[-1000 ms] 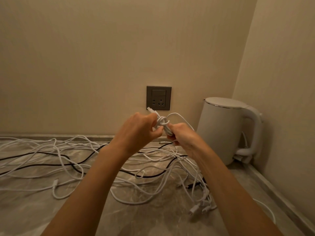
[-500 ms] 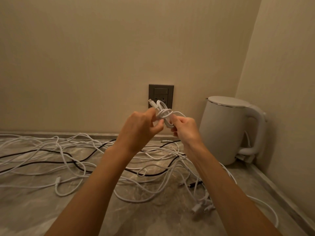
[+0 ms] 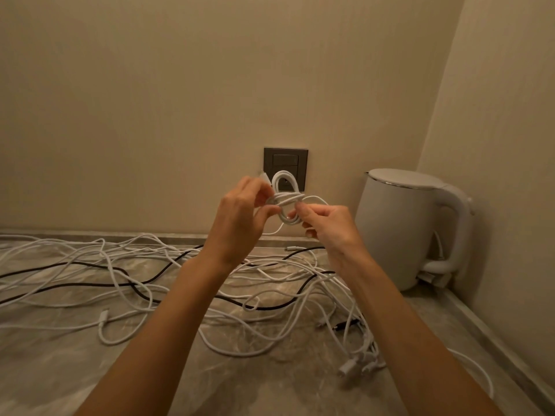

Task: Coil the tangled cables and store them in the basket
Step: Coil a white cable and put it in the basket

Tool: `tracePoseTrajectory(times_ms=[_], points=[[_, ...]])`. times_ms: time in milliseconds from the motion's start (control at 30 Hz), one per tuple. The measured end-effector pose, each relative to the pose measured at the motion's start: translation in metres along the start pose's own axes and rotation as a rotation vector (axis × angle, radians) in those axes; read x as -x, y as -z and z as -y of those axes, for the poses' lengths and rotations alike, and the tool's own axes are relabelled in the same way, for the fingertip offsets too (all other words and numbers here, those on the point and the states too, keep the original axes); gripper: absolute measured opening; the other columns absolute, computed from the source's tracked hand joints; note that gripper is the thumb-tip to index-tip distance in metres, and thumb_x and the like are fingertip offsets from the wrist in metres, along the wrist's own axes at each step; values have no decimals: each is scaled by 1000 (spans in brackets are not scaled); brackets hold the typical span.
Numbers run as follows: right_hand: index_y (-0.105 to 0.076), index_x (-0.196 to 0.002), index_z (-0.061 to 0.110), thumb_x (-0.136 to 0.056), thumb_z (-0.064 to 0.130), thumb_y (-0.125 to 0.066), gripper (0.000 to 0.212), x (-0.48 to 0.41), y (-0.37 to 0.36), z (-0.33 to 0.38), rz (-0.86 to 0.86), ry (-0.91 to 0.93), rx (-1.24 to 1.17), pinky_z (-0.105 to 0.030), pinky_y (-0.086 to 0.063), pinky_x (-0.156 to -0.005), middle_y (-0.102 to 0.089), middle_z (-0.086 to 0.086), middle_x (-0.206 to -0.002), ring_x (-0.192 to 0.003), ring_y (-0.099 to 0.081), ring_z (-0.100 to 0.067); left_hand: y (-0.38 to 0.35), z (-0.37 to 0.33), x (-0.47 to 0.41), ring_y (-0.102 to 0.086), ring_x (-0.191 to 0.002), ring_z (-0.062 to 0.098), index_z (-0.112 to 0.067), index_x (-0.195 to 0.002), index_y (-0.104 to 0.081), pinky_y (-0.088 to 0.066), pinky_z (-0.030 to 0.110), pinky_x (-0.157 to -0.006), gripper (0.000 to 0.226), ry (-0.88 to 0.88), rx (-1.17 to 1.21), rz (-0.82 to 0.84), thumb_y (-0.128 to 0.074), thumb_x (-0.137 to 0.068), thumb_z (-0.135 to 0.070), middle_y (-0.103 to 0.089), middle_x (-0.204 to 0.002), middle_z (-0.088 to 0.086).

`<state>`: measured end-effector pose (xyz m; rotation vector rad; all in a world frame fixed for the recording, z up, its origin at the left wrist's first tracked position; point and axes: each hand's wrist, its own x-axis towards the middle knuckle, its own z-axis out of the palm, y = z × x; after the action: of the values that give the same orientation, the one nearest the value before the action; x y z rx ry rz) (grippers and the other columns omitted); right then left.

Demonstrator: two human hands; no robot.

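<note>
Pinching white coiled cable [image 3: 285,202] between both hands.

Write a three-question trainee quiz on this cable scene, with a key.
1. True or false: the left hand and the right hand both pinch the white coil.
2. What stands right of the wall socket? A) kettle B) basket C) lamp
3. Short answer: what colour is the odd cable in the tangle on the counter?
Key: 1 true; 2 A; 3 black.
</note>
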<state>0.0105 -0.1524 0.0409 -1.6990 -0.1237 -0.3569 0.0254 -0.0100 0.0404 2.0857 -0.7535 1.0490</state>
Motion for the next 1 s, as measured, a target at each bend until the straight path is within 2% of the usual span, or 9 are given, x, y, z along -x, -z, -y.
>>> tracePoseTrajectory(times_ms=[100,200,300,467,600,667,733,900,1000], points=[[-71,-73,12,-89,21,-61,21,-1,3,-1,49,-14,-36,-17,-41,-58,-60,0,-68,-65,-45,-8,0,1,0,-54,-69,20,1,-83,-59,-49,28,-62,9,-23,-26,6,-67,-78,0,-54,-80,5],[-71,-76,9,-89,17,-59,20,-2,4,-1,110,-57,-119,-18,-44,-61,-60,1,-66,-64,-47,-7,-3,2,2,-48,-64,17,1,-81,-56,-41,21,-54,8,-47,-49,-48,-64,-79,5,-49,-77,2],[-71,-74,11,-89,16,-61,19,-4,3,-6,99,-83,-125,-18,-44,-60,-61,-1,-70,-66,-47,-8,-6,4,4,-52,-67,17,0,-82,-58,-42,18,-58,9,-12,-27,-18,-66,-79,1,-56,-78,8],[-72,-78,9,-86,18,-65,13,-6,9,-5,49,-94,-107,-16,-46,-59,-67,-3,-79,-73,-54,-8,-1,6,3,-60,-65,7,-12,-85,-60,-50,13,-62,10,174,115,74,-67,-81,-18,-62,-75,-2],[-72,-79,8,-86,16,-65,12,-3,8,0,85,-44,-24,-16,-49,-63,-69,-4,-79,-72,-57,-8,15,3,0,-65,-68,16,-20,-87,-51,-57,31,-65,7,419,272,-51,-58,-89,-19,-61,-78,-1],[-72,-77,8,-85,13,-65,12,1,4,5,164,-38,9,-15,-49,-62,-68,-4,-75,-67,-58,-6,25,5,2,-64,-73,17,-20,-105,-51,-57,34,-66,19,432,189,48,-60,-87,-20,-58,-91,-1],[-71,-79,7,-85,11,-65,9,8,-2,11,291,-34,64,-14,-49,-62,-69,-6,-77,-67,-59,-7,37,9,10,-59,-73,9,-21,-113,-56,-53,26,-64,29,401,31,172,-63,-85,-22,-57,-98,-3],[-70,-80,7,-85,10,-65,7,31,-38,23,484,-10,176,-20,-44,-66,-65,-15,-82,-74,-54,-18,89,15,36,-55,-49,-3,-11,-90,-70,-43,11,-50,10,432,-65,250,-65,-81,-10,-68,-74,5],[-67,-78,9,-84,7,-66,7,44,-65,26,489,30,215,-25,-42,-67,-62,-8,-75,-71,-52,-16,120,18,50,-63,-58,8,-5,-87,-71,-52,23,-60,9,472,-120,208,-64,-81,-8,-68,-71,9]])
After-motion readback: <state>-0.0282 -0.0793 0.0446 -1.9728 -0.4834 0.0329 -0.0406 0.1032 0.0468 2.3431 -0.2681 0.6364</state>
